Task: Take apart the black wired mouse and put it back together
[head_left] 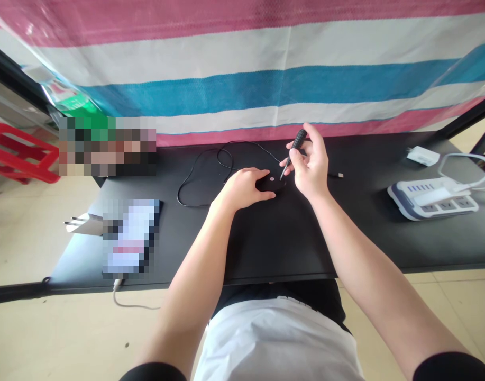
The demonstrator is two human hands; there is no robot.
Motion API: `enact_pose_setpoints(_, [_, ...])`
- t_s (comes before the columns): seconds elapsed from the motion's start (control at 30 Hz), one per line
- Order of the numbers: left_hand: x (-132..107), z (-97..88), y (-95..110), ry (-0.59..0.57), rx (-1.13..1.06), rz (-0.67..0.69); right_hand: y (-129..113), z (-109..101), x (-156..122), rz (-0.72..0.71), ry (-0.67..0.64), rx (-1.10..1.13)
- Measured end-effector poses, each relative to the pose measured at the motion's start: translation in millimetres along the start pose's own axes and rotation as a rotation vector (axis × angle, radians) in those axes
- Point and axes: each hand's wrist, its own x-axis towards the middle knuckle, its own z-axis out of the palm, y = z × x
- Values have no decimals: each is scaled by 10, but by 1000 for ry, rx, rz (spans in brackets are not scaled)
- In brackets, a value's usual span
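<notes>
Bare worktop (274, 238) lies open near the front edge; a looped cable (179, 193) crowds the left, a power strip (432, 198) the right.

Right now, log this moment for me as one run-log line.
left hand: holding down black mouse | right hand: gripping screwdriver, tip at mouse | cable: looped behind | power strip: table right end

A tarpaulin (242, 63) striped pink, white and blue hangs as the back wall at twelve o'clock. A black table (274, 238) spans the centre over pale floor tiles (47, 328) at six o'clock, with a red plastic stool (20, 153) at nine.
</notes>
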Motion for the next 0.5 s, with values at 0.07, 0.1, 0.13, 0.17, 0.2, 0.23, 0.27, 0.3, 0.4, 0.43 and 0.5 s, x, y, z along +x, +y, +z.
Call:
enact_pose_setpoints(0.07, [0, -1, -1, -3, -3, 0, 3, 0, -4, 1, -15, -1])
enact_pose_setpoints(0.1, [-2, -4, 1, -4, -2, -3, 6, 0, -5, 3, -18, 2])
enact_pose_setpoints(0.13, [-3, -8, 7, -6, 0, -6, 10, -1, -5, 6, -19, 8])
enact_pose_setpoints(0.17, [-6, -13, 14, -9, 2, -10, 13, -1, -4, 10, -15, 13])
enact_pose_setpoints(0.2, [-8, -19, 22, -12, 4, -14, 16, 0, -3, 16, -9, 17])
enact_pose_setpoints(0.23, [-10, -25, 29, -15, 6, -19, 17, 1, -2, 21, -3, 19])
enact_pose_setpoints(0.27, [-12, -29, 35, -17, 8, -21, 16, 2, -1, 26, 2, 17])
enact_pose_setpoints(0.3, [-12, -31, 39, -18, 11, -22, 12, 3, 0, 30, 7, 13])
enact_pose_setpoints(0.4, [-10, -27, 34, -16, 20, -14, -8, 7, -1, 39, 21, 4])
enact_pose_setpoints(0.43, [-9, -23, 29, -14, 22, -12, -15, 8, -2, 42, 24, 4])
enact_pose_setpoints(0.5, [-6, -16, 19, -11, 25, -11, -25, 11, -4, 46, 25, 4])
